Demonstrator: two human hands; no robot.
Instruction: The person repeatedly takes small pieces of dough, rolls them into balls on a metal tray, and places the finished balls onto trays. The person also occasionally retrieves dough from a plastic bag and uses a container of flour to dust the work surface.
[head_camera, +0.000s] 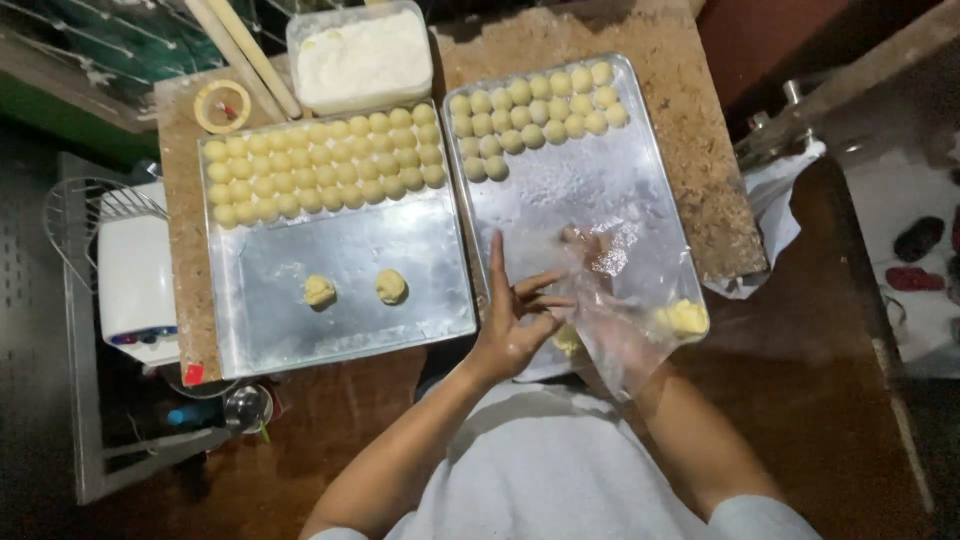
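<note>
A clear plastic bag (625, 320) covers the right hand (590, 250), crumpled and see-through, over the near part of the right tray (600, 190). The left hand (515, 320), fingers spread, touches the bag's edge. A pale yellow dough lump (685, 318) sits at the bag's right side.

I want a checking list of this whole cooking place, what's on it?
Surface: brown speckled board carrying two metal trays.
Job's things: left tray has rows of dough balls and two loose pieces; right tray has fewer rows; clear plastic bag.
Clutter: tub of white flour, tape roll, wooden sticks.
Hands: left hand open, touching the bag; right hand inside the bag.
Cables: nothing seen.
Surroundings: white appliance, white cloth.
</note>
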